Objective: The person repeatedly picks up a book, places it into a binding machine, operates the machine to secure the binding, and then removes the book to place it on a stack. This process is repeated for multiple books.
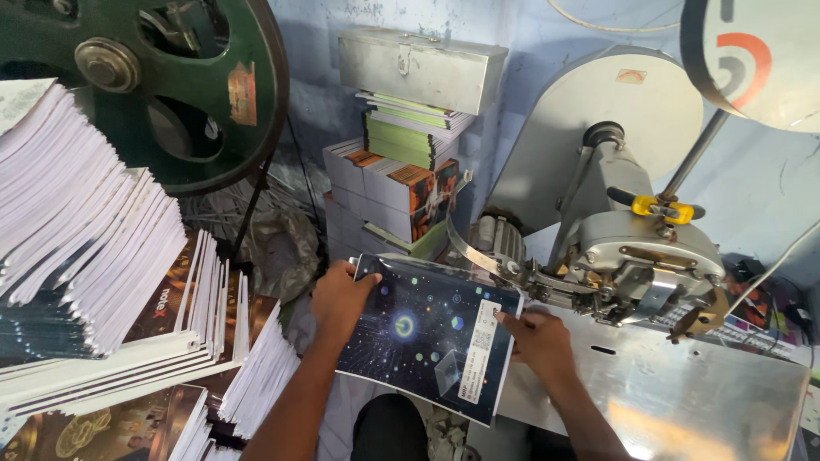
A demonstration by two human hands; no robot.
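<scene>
On the steel machine table (683, 393), both hands grip a dark space-print booklet (418, 341): left hand (340, 297) at its far left corner, right hand (538, 337) on its spine edge. Beyond: stitching head (636, 256); booklet stacks (393, 183); metal box (418, 68).

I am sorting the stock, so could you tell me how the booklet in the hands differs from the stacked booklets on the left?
The dark booklet lies alone, cover up, held by the left hand and right hand at the machine. The stacked booklets are piled, fanned, showing mostly white page edges, untouched. Both look like thin bound booklets.
</scene>
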